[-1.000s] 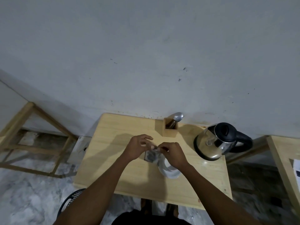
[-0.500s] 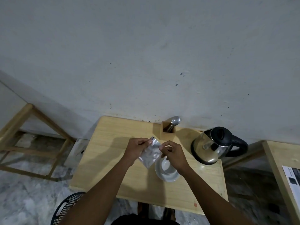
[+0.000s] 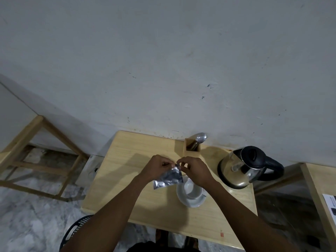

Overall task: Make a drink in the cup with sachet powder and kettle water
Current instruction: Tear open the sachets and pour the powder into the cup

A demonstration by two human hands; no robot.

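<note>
A silvery foil sachet (image 3: 168, 178) hangs in the air above the wooden table (image 3: 127, 160), just left of the cup. My left hand (image 3: 157, 166) pinches its top edge from the left and my right hand (image 3: 195, 170) pinches the same edge from the right. Below my right hand a white cup (image 3: 191, 190) stands on a white saucer (image 3: 189, 201); my right wrist covers part of its rim. A steel kettle (image 3: 238, 171) with a black lid and handle stands at the table's right side.
A wooden holder (image 3: 190, 150) with a metal spoon (image 3: 200, 138) stands against the wall behind the hands. A dark plastic basket (image 3: 76, 228) sits on the floor at the lower left. Wooden frames stand at the left and another table at the right.
The sachet has been lifted from near the cup and turned, its silvery side now facing me, hanging down to the left. Both hands have stayed pinched at its top.
</note>
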